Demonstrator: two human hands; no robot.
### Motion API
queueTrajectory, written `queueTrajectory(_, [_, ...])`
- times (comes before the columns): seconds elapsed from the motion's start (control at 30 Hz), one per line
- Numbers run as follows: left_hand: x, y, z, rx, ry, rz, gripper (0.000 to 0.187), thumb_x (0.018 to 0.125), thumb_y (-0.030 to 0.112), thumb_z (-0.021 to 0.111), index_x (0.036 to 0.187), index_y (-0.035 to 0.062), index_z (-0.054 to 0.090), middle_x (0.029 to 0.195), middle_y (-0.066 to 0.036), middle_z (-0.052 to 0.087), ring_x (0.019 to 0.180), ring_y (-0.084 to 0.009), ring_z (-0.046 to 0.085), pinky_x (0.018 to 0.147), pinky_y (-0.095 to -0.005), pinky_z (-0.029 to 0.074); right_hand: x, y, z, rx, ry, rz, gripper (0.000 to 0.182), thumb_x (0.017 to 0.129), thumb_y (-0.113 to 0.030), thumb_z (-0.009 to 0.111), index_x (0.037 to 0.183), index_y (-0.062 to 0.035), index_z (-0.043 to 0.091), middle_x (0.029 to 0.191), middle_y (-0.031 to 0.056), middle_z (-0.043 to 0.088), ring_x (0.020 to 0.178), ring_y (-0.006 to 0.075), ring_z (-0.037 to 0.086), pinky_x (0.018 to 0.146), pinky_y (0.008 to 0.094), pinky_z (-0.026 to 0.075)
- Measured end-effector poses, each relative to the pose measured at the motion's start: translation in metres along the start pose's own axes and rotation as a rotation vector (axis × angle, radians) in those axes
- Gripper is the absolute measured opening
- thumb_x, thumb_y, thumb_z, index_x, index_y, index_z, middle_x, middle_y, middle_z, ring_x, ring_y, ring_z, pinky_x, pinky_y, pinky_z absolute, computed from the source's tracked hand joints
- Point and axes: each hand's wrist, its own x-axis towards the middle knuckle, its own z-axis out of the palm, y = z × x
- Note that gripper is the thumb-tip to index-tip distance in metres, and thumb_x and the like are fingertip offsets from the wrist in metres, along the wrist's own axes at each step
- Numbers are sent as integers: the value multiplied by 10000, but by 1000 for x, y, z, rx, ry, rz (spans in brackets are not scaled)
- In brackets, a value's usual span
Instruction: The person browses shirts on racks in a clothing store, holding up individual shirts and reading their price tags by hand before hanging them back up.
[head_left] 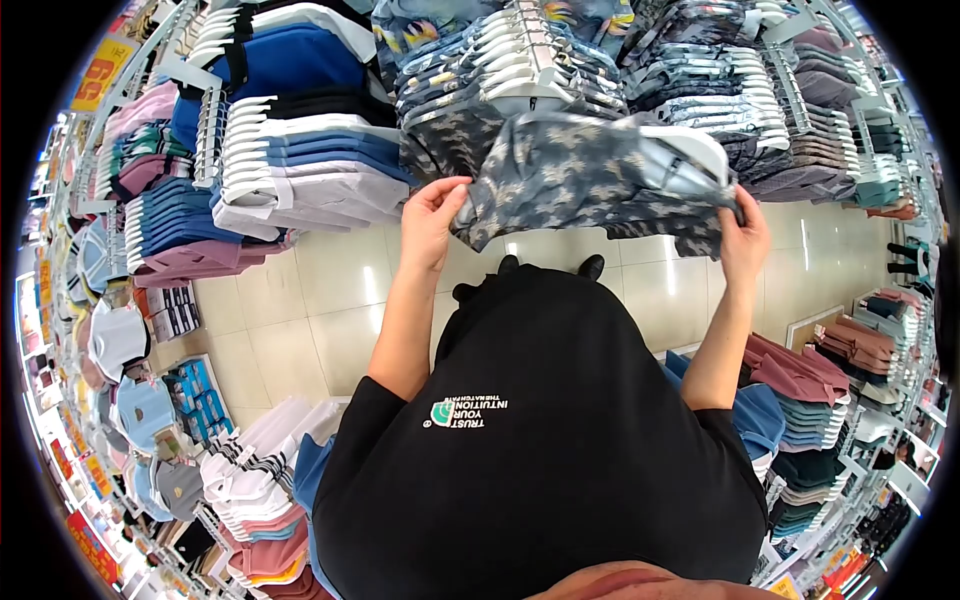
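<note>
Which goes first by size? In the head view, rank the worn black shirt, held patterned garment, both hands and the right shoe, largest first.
1. Black shirt
2. Patterned garment
3. Left hand and right hand: too alike to rank
4. Right shoe

- Two hands: one left hand (433,212) and one right hand (745,238).
- One patterned garment (565,170) between them.
- One black shirt (580,440) worn by the person, with one printed emblem (441,412).
- At least two black shoes (591,267) on the floor; a third dark shape beside the left one is unclear.
- One large orange price sign (103,73) at far left.
- At least three display shirts (145,412) facing outward on the left.
- Dozens of hanging shirts (310,200) and white hangers (245,140), overlapping too tightly for an exact count.
</note>
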Motion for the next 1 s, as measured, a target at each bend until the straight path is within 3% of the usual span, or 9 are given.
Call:
queueTrajectory(0.2, [13, -50, -51, -18, 212, -63, 157, 941, 129, 621, 1012, 0, 677, 925, -11, 670, 828, -79, 590, 759, -207, 442, 17, -34, 64, -49, -222, -180, 334, 793, 54, 602, 1117, -14, 647, 941, 107, 659, 881, 191, 634, 814, 265, 472])
queueTrajectory(0.4, [10, -77, -81, -73, 281, -92, 154, 939, 130, 623, 1009, 1, 672, 924, -20, 670, 827, -84, 592, 766, -223, 447, 41, -27, 115, -149, -269, -288, 319, 801, -49, 627, 1112, -103, 672, 1003, 97, 665, 922, 295, 639, 789, 319, 490])
queueTrajectory(0.57, [5, -89, -94, -109, 344, -83, 153, 935, 132, 632, 999, -2, 669, 908, -20, 668, 807, -86, 593, 738, -219, 449, 45, -18, 134, -215, -305, -268, 330, 799, -49, 634, 1116, -132, 676, 1030, 79, 672, 936, 295, 641, 795, 333, 495])
queueTrajectory(0.73, [-3, -104, -105, -80, 425, -152, 134, 925, 128, 643, 989, 14, 672, 857, -10, 663, 690, -69, 570, 599, -196, 416, 46, -9, 147, -231, -366, -310, 312, 796, -52, 650, 1103, -99, 674, 1045, 103, 674, 927, 309, 644, 793, 346, 500])
queueTrajectory(0.9, [-3, -113, -108, -66, 447, -166, 125, 917, 125, 649, 985, 22, 673, 839, -3, 660, 670, -64, 562, 576, -194, 400, 46, -5, 148, -195, -429, -236, 289, 810, -80, 669, 1099, -82, 671, 1046, 120, 673, 920, 313, 645, 792, 350, 502])
queueTrajectory(1.0, [0, -119, -108, -60, 450, -186, 125, 915, 125, 652, 984, 22, 673, 839, -5, 662, 675, -68, 568, 577, -197, 405, 45, 0, 149, -223, -369, -305, 276, 818, -95, 680, 1094, -86, 674, 1019, 113, 675, 903, 299, 649, 786, 341, 503])
